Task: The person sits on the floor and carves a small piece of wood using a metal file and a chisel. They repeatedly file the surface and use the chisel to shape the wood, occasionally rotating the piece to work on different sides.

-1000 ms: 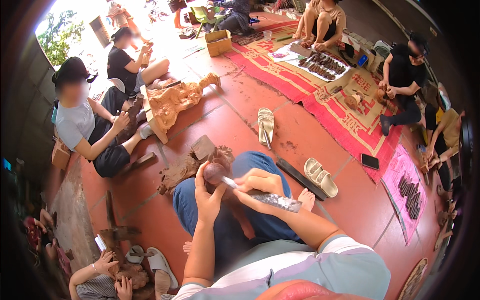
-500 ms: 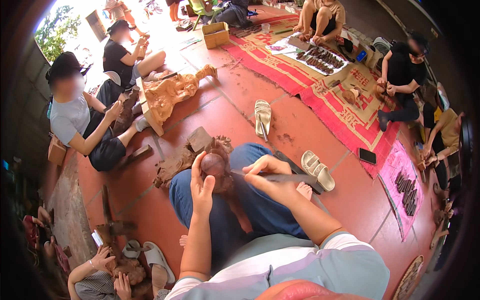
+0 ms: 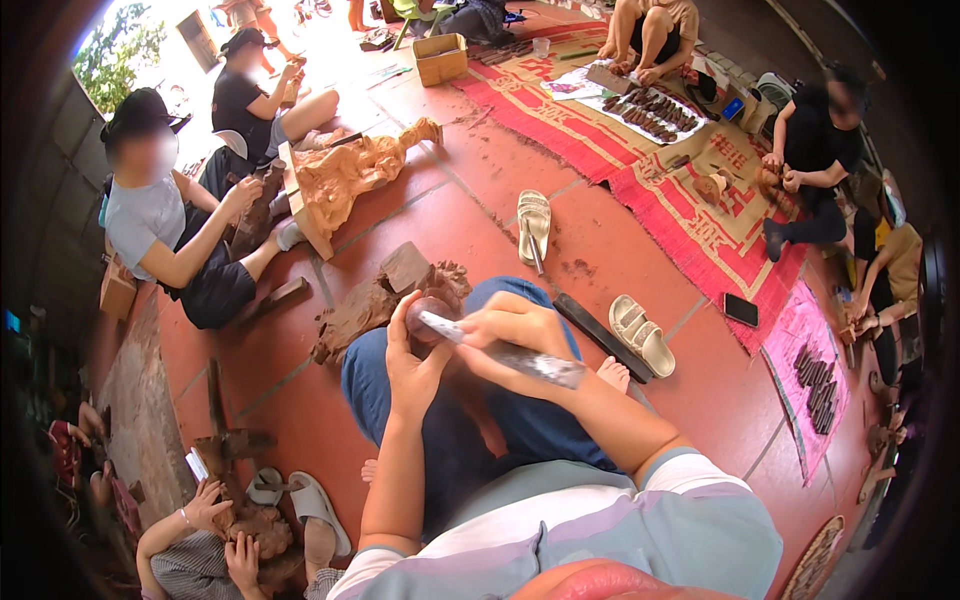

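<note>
Between my knees a brown wooden carving (image 3: 427, 310) with a smooth rounded top is steadied by my left hand (image 3: 408, 368), its fingers and thumb wrapped round the side. My right hand (image 3: 522, 338) grips a flat metal carving blade (image 3: 545, 366) at mid-length. One end of the blade reaches across to the rounded top, near my left thumb; whether its edge touches the wood I cannot tell. The far end sticks out past my right palm, blurred by motion. Both hands hide the carving's lower part.
A rough wood piece (image 3: 365, 315) lies beyond my left knee. Past it rests a large light-wood statue (image 3: 350, 185). Ahead right are sandals (image 3: 640, 335), a long dark bar (image 3: 600, 335) and a phone (image 3: 741, 309) on a red mat (image 3: 640, 215). Several people sit around carving.
My right hand has moved left and brought the blade over the carving's rounded top. The blade has turned, showing its bright flat face. My left hand still holds the carving.
</note>
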Demonstrator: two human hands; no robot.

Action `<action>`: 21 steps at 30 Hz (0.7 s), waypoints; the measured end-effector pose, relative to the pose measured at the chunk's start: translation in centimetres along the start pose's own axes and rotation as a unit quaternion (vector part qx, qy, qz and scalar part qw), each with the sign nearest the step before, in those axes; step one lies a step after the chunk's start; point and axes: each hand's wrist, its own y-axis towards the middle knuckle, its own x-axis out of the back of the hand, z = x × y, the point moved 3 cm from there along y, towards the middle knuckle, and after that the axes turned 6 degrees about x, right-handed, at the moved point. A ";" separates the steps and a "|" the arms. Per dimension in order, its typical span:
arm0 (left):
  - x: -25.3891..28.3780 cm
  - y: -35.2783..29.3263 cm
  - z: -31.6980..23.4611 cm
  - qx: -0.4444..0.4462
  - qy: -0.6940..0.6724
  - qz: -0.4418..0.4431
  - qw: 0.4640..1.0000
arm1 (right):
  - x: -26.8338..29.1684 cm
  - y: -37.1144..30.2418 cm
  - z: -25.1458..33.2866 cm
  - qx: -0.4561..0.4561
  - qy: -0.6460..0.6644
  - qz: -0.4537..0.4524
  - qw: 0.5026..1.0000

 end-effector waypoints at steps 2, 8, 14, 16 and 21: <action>0.1 0.0 0.4 0.001 0.030 -0.001 1.000 | 1.1 -0.7 -0.1 0.023 0.006 -0.012 1.000; -0.7 -0.3 0.2 0.013 -0.066 0.015 0.998 | 0.6 0.6 -0.2 0.053 -0.007 -0.023 0.998; -0.3 -0.3 0.1 0.010 -0.034 0.004 0.999 | 2.4 -1.5 -0.6 -0.004 -0.011 -0.009 1.000; 0.2 -0.2 0.5 -0.013 0.044 -0.021 0.999 | 1.6 -0.4 -0.6 0.000 0.024 -0.033 0.999; -0.1 -0.1 0.6 0.000 0.008 -0.017 1.000 | 0.4 -0.1 -1.8 0.029 0.011 -0.039 0.999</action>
